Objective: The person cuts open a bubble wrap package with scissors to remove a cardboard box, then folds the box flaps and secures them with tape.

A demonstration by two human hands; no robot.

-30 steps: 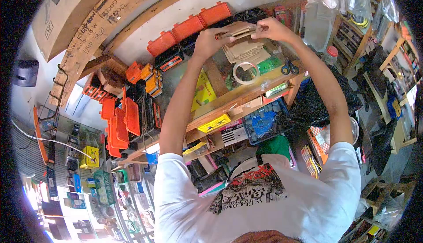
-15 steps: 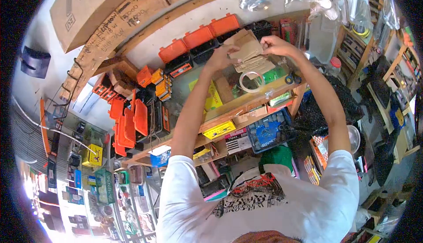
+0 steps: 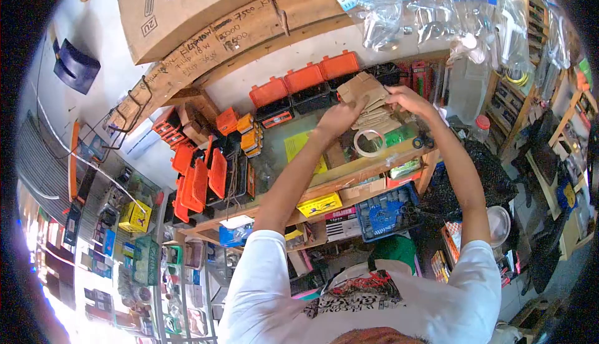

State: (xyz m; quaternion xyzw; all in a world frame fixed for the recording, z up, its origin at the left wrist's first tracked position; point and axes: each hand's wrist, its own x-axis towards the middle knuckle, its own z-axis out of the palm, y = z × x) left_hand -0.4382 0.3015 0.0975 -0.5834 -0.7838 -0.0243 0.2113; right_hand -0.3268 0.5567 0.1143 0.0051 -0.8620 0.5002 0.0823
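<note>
Both hands, left hand (image 3: 337, 118) and right hand (image 3: 404, 99), pinched a thin brown paper bag (image 3: 364, 89) with closed fingers; it looked light, floppy, best held by its edges.

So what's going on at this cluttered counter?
A person in a white shirt reaches over the glass counter with both arms. The left hand and right hand together hold a piece of brown cardboard above a stack of similar pieces. A roll of clear tape lies just below.
</note>
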